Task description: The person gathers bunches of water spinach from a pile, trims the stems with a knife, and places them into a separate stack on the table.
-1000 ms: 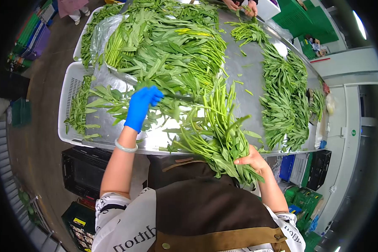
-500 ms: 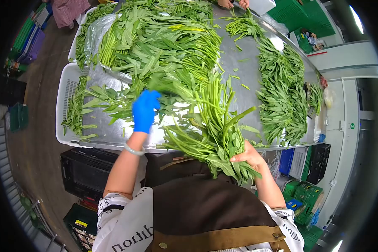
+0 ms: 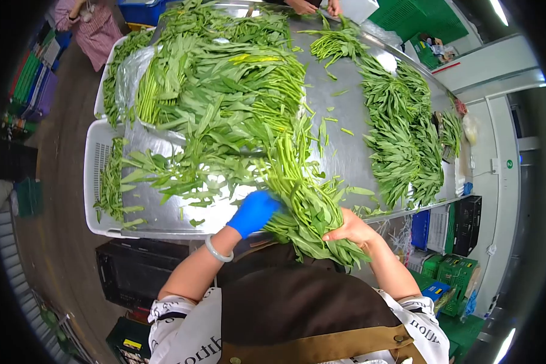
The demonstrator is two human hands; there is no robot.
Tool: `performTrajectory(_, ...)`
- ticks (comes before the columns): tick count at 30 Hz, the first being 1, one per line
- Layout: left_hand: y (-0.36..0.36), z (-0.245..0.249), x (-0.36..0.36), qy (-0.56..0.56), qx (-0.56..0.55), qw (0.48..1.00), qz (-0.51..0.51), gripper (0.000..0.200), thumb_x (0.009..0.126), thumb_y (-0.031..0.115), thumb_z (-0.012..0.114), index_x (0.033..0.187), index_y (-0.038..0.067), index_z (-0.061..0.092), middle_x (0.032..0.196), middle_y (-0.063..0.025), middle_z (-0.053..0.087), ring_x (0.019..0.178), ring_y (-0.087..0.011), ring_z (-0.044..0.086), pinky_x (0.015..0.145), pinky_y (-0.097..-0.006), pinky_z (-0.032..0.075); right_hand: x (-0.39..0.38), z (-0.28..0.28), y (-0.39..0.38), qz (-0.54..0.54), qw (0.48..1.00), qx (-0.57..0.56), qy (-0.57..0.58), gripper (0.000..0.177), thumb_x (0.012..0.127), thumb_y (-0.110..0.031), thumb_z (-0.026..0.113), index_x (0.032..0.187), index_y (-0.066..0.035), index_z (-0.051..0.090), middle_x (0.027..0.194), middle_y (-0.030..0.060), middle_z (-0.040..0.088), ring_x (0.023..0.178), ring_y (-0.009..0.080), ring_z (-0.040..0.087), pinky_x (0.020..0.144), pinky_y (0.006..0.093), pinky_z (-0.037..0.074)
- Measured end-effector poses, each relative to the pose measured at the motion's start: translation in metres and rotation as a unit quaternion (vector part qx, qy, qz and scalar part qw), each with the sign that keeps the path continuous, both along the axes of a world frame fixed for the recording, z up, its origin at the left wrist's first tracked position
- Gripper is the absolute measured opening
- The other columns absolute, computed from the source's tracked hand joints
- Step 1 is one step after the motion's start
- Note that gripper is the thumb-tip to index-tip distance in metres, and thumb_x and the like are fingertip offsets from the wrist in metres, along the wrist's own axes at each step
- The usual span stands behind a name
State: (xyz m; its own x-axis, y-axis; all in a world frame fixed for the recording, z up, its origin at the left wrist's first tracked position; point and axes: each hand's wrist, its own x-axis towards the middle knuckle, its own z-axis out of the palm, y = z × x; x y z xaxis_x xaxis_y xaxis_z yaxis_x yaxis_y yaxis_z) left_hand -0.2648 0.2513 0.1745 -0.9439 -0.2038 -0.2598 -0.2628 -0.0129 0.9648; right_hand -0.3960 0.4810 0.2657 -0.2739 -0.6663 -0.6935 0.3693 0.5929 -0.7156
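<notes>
My right hand (image 3: 349, 229), bare, grips a thick bunch of leafy green stems (image 3: 309, 209) by its leafy end at the table's near edge. The stems point up and away from me. My left hand (image 3: 255, 212), in a blue glove, is against the left side of this bunch; its fingertips are blurred and partly hidden by leaves. Beyond lies a large heap of the same greens (image 3: 224, 91) on the metal table (image 3: 340, 115). Rows of bundled greens (image 3: 400, 127) lie along the table's right side.
White crates (image 3: 92, 176) with greens stand at the table's left edge. Another person's hands (image 3: 314, 7) are at the far edge near a small bunch. A person in pinkish clothing (image 3: 97, 33) stands far left. Black crates (image 3: 136, 270) sit below left, green crates (image 3: 455, 276) below right.
My left hand has moved right and nearer, from over the loose greens to the held bunch. The bunch looks more gathered. The view has shifted, and more of the person at far left shows.
</notes>
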Motion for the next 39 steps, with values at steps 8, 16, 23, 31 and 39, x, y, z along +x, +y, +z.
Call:
performTrajectory(8,-0.097,-0.058,0.031,0.029,0.366,0.876,0.312,0.029,0.093,0.030,0.060,0.103,0.003,0.058,0.095,-0.0091,0.062,0.078,-0.0231,0.064,0.073,-0.0384,0.053,-0.011,0.000,0.027,-0.029,0.999,-0.031,-0.027,0.077,0.065,0.004,0.076,0.136,-0.002,0.045,0.125,0.0062,0.059,0.115,0.0160,0.053,0.101,0.0313,0.039)
performTrajectory(16,-0.023,-0.021,0.013,0.007,0.598,0.795,0.100,0.054,0.095,0.023,0.056,0.143,0.008,0.036,0.119,-0.0091,0.058,0.106,-0.0239,0.059,0.095,-0.0438,0.049,-0.016,-0.018,0.043,-0.110,0.985,-0.091,-0.098,0.082,0.061,0.000,0.077,0.135,-0.002,0.044,0.125,0.0083,0.058,0.115,0.0207,0.054,0.103,0.0346,0.039)
performTrajectory(23,-0.071,-0.072,0.001,0.159,0.617,0.758,0.138,0.039,0.092,0.011,0.056,0.129,0.002,0.049,0.079,0.0023,0.051,0.061,-0.0070,0.041,0.057,-0.0236,0.039,-0.010,-0.018,0.058,-0.163,0.975,-0.073,-0.130,0.082,0.059,-0.002,0.078,0.134,-0.001,0.044,0.122,0.0099,0.059,0.112,0.0217,0.057,0.100,0.0347,0.042)
performTrajectory(31,-0.082,-0.035,0.037,-0.073,0.103,0.991,0.042,0.027,0.094,0.023,0.051,0.106,0.004,0.067,0.102,-0.0047,0.066,0.083,-0.0125,0.060,0.072,-0.0256,0.046,-0.001,-0.016,0.061,-0.230,0.963,-0.089,-0.107,0.078,0.061,-0.012,0.078,0.130,0.002,0.044,0.117,0.0104,0.058,0.105,0.0232,0.058,0.095,0.0357,0.045)
performTrajectory(39,-0.029,-0.009,0.022,-0.026,0.208,0.954,0.215,0.024,0.091,0.022,0.059,0.104,0.004,0.067,0.098,-0.0049,0.066,0.087,-0.0114,0.059,0.080,-0.0238,0.044,-0.003,-0.017,0.053,-0.227,0.962,-0.095,-0.115,0.077,0.065,-0.009,0.076,0.134,0.000,0.043,0.120,0.0114,0.058,0.109,0.0238,0.058,0.097,0.0366,0.045)
